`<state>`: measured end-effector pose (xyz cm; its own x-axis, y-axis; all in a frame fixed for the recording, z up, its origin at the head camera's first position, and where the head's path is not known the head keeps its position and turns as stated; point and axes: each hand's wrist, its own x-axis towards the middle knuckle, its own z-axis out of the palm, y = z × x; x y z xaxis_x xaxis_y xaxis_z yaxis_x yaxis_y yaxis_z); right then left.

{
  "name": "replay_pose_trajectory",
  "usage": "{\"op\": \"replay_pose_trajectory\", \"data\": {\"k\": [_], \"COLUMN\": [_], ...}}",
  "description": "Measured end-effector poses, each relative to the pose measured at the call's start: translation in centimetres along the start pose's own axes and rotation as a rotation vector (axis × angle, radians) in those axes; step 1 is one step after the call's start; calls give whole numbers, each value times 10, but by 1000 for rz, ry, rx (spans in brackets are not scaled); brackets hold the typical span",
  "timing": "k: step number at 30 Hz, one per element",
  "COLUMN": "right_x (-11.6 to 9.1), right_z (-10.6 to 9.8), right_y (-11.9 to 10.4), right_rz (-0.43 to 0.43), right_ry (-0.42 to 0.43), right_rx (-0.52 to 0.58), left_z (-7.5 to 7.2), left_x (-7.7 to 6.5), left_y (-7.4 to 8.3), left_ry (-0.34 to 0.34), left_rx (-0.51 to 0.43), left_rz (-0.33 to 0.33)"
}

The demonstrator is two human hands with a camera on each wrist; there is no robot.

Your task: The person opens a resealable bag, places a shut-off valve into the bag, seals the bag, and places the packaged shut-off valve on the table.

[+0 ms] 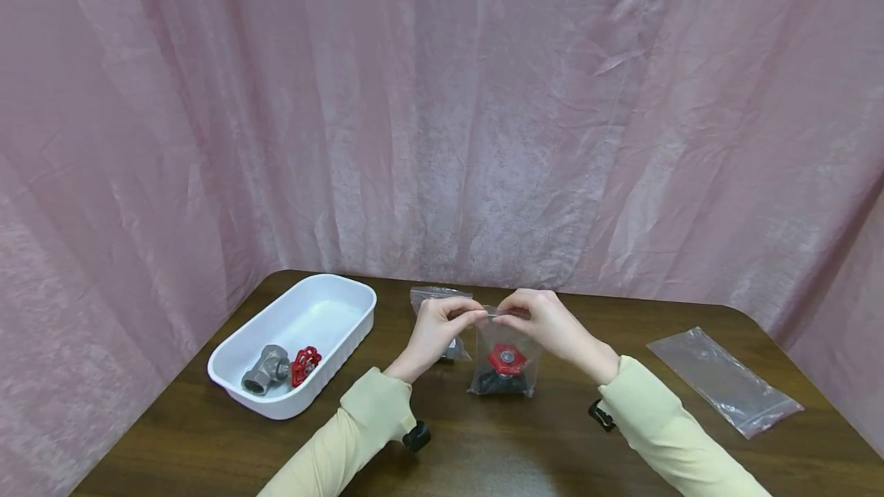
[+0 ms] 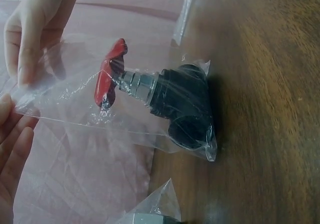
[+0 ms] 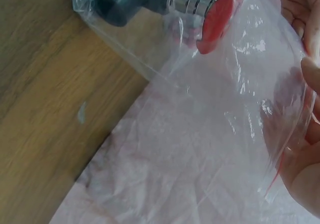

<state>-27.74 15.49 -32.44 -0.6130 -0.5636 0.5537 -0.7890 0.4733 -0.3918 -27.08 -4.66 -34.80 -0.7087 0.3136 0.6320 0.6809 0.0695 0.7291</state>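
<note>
A clear zip bag (image 1: 486,355) stands on the table with a valve in it. The valve has a red handwheel (image 2: 110,73), a silver stem and a black body (image 2: 182,103). My left hand (image 1: 442,332) pinches the bag's top edge from the left. From the right, my right hand (image 1: 552,328) pinches the same edge, close to the left fingertips. In the right wrist view a red zip line (image 3: 275,179) shows along the bag's mouth. Another clear bag (image 1: 423,297) with a part in it stands just behind, partly hidden by my left hand.
At the left is a white tray (image 1: 345,291) holding a grey metal valve body (image 1: 268,369) and a red handwheel (image 1: 305,365). A flat clear zip bag (image 1: 721,378) lies at the right of the brown wooden table (image 1: 483,451). Pink curtain (image 1: 442,113) hangs behind.
</note>
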Motion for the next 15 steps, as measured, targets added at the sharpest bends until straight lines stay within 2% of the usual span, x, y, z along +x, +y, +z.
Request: {"op": "replay_pose_trajectory", "data": {"k": [5, 12, 15], "right_x": [2, 1, 1], "right_z": [1, -1, -1], "right_y": [0, -2, -3], "right_rz": [-1, 0, -12], "right_ry": [14, 23, 25], "right_rx": [-27, -42, -53], "left_z": [1, 4, 4], "left_x": [0, 1, 1], "left_y": [0, -28, -31], "left_ry": [4, 13, 16], "left_rx": [13, 3, 0], "left_rz": [11, 22, 36]}}
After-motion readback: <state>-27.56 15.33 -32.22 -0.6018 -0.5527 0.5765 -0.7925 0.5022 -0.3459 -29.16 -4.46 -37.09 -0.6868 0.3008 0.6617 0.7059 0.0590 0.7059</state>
